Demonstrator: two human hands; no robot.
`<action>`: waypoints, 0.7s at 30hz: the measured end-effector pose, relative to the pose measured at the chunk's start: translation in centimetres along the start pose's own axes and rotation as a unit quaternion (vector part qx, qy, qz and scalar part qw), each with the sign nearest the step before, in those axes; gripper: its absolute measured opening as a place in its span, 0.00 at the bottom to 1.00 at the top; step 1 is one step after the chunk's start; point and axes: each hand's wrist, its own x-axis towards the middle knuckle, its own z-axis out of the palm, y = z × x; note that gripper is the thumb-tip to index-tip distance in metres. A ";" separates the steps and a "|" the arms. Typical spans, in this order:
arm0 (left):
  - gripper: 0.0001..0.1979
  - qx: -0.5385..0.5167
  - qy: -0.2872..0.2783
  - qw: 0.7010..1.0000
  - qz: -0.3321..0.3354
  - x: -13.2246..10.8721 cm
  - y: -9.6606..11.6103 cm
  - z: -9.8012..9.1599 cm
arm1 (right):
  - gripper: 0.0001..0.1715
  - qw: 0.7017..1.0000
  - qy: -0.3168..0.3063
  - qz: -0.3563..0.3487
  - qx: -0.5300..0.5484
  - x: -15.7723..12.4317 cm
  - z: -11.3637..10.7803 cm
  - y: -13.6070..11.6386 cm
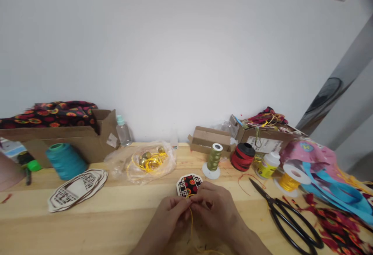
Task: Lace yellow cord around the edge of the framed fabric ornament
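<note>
A pale wooden ornament (189,183) with cut-out lattice sides and a dark floral fabric centre sits just beyond my fingertips, its lower edge hidden by them. A thin yellow cord (191,224) passes between my hands and trails down to the table's front. My left hand (171,214) is closed, thumb and forefinger pinching the cord close to the ornament's lower edge. From the other side, my right hand (214,204) also pinches the cord, its fingertips almost touching the left ones. Whether the fingers grip the ornament too is hidden.
Left: stacked wooden lattice pieces (77,191), teal thread cone (65,161), box of fabric (67,138). Behind: plastic bag with bells (151,161), green spool (215,158), red thread cone (243,157). Right: glue bottle (267,165), yellow spool (291,179), black scissors (287,216), fabric scraps (339,224).
</note>
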 end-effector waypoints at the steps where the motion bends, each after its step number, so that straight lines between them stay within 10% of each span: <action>1: 0.20 0.001 -0.004 1.000 -0.002 0.0 0.0 0.0 | 0.07 1.000 0.001 -0.004 0.002 0.0 0.0 0.1; 21: 0.12 0.028 0.059 0.996 0.059 0.1 0.4 -1.2 | 0.03 0.999 -0.020 -0.029 0.021 0.2 -1.0 -0.5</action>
